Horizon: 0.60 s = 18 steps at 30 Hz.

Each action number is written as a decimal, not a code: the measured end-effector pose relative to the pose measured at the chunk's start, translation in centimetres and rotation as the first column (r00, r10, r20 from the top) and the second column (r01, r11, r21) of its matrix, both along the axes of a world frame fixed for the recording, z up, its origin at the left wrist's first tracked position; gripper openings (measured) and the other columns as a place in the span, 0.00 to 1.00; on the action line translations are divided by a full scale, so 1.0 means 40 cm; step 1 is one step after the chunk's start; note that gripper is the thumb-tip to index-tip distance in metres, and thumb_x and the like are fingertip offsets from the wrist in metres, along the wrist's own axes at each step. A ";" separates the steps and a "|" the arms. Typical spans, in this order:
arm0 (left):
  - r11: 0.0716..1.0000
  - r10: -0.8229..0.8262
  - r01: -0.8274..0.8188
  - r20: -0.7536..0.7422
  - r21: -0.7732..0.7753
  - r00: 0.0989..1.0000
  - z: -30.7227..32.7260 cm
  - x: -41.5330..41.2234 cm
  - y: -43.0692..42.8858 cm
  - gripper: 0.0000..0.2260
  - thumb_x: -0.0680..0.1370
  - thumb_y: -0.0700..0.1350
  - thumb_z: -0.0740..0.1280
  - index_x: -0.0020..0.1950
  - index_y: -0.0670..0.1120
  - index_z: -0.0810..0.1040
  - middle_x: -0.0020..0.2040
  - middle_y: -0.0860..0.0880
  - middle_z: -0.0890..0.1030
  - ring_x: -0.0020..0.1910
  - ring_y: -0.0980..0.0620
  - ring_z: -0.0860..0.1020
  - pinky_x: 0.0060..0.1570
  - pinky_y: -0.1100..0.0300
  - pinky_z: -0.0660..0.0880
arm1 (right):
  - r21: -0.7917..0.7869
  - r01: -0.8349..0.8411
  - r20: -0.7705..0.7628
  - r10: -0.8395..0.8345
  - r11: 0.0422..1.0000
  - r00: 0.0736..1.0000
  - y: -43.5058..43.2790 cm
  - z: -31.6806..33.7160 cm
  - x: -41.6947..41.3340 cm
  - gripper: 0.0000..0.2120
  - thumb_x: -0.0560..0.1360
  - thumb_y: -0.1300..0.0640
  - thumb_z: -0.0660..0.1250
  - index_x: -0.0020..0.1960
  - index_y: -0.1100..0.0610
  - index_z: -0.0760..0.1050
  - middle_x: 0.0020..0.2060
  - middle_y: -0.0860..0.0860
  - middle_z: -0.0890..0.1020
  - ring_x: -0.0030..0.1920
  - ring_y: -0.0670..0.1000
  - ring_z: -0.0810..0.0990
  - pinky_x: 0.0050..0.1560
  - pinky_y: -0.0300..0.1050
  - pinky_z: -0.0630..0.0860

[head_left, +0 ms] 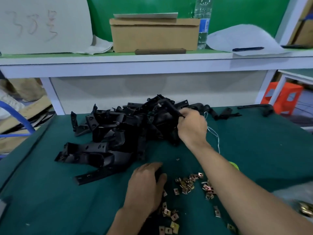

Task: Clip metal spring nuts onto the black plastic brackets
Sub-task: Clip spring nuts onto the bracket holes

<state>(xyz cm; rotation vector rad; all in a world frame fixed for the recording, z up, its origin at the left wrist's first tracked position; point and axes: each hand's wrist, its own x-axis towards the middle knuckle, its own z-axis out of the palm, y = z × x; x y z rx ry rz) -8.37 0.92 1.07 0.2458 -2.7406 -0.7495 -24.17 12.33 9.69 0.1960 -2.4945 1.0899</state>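
the right hand pinches one black plastic bracket at the top of the heap of black plastic brackets on the green-topped table. the left hand lies palm-down over something dark — gripping or not, i cannot tell — just beside the scattered brass-coloured metal spring nuts.

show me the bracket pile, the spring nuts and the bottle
bracket pile (118,133): head view, on a bracket in the pile's middle.
spring nuts (187,184): head view, on the middle of the main cluster.
bottle (204,26): head view, on its blue label.
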 end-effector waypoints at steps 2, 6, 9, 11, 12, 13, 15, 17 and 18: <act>0.996 0.068 -0.061 -0.104 0.068 0.992 0.012 0.013 0.007 0.20 0.80 0.61 0.63 0.71 0.59 0.75 0.61 0.60 0.81 0.60 0.53 0.77 0.59 0.57 0.75 | -0.511 -0.124 0.135 0.222 0.851 0.966 0.036 0.001 0.060 0.15 0.74 0.68 0.65 0.43 0.50 0.84 0.34 0.44 0.85 0.36 0.47 0.81 0.39 0.42 0.77; 0.822 0.155 -0.058 -0.124 0.567 0.980 0.031 0.040 0.035 0.30 0.72 0.71 0.62 0.65 0.54 0.81 0.46 0.70 0.83 0.48 0.67 0.81 0.44 0.74 0.73 | -0.803 -0.214 0.163 0.550 0.557 0.819 0.101 -0.040 0.190 0.11 0.77 0.72 0.66 0.43 0.58 0.79 0.33 0.49 0.82 0.34 0.48 0.78 0.36 0.37 0.77; 0.615 0.077 0.025 -0.092 0.788 0.993 0.034 0.043 0.057 0.21 0.75 0.67 0.64 0.61 0.58 0.82 0.49 0.61 0.86 0.46 0.58 0.85 0.45 0.60 0.78 | -0.873 -0.225 0.127 0.647 0.433 0.752 0.158 -0.066 0.239 0.15 0.77 0.76 0.61 0.40 0.58 0.75 0.36 0.54 0.81 0.38 0.51 0.81 0.40 0.42 0.79; 0.531 0.019 0.088 -0.115 0.843 0.993 0.050 0.039 0.069 0.09 0.80 0.56 0.69 0.52 0.53 0.87 0.42 0.52 0.86 0.38 0.51 0.83 0.37 0.55 0.78 | -0.897 -0.226 0.124 0.708 0.380 0.695 0.176 -0.075 0.268 0.17 0.75 0.78 0.59 0.40 0.57 0.72 0.40 0.58 0.82 0.42 0.53 0.82 0.43 0.41 0.78; 0.535 0.010 0.105 -0.131 0.838 0.991 0.054 0.039 0.073 0.07 0.79 0.50 0.71 0.47 0.49 0.87 0.38 0.48 0.85 0.35 0.50 0.80 0.35 0.53 0.76 | -0.899 -0.217 0.132 0.707 0.381 0.695 0.179 -0.085 0.279 0.17 0.75 0.79 0.59 0.41 0.58 0.71 0.43 0.59 0.84 0.44 0.53 0.82 0.44 0.41 0.77; 0.569 0.016 0.099 -0.131 0.816 0.991 0.055 0.038 0.078 0.07 0.77 0.48 0.73 0.43 0.47 0.87 0.35 0.46 0.83 0.33 0.50 0.78 0.35 0.53 0.74 | -0.895 -0.200 0.145 0.684 0.399 0.715 0.179 -0.095 0.290 0.16 0.75 0.78 0.59 0.42 0.58 0.72 0.45 0.60 0.85 0.46 0.54 0.83 0.46 0.42 0.77; 0.682 0.098 0.047 -0.155 0.730 0.983 0.047 0.039 0.080 0.03 0.75 0.47 0.75 0.42 0.52 0.88 0.36 0.49 0.85 0.35 0.55 0.80 0.36 0.56 0.76 | -0.880 -0.133 0.180 0.579 0.457 0.795 0.181 -0.115 0.307 0.12 0.76 0.75 0.62 0.49 0.60 0.77 0.48 0.58 0.86 0.52 0.55 0.85 0.54 0.46 0.80; 0.765 0.198 0.028 -0.276 0.643 0.940 0.046 0.050 0.079 0.12 0.75 0.43 0.77 0.44 0.62 0.87 0.44 0.63 0.86 0.43 0.66 0.82 0.41 0.71 0.77 | -0.911 -0.059 0.178 0.518 0.409 0.837 0.188 -0.134 0.318 0.10 0.76 0.71 0.67 0.54 0.62 0.79 0.48 0.59 0.86 0.55 0.57 0.85 0.58 0.52 0.81; 0.825 0.211 0.039 -0.371 0.564 0.904 0.042 0.051 0.072 0.16 0.74 0.40 0.77 0.49 0.62 0.86 0.50 0.67 0.85 0.49 0.68 0.82 0.47 0.74 0.76 | -0.939 -0.045 0.161 0.551 0.342 0.819 0.189 -0.140 0.324 0.10 0.74 0.68 0.69 0.55 0.62 0.80 0.50 0.59 0.85 0.56 0.59 0.84 0.57 0.52 0.81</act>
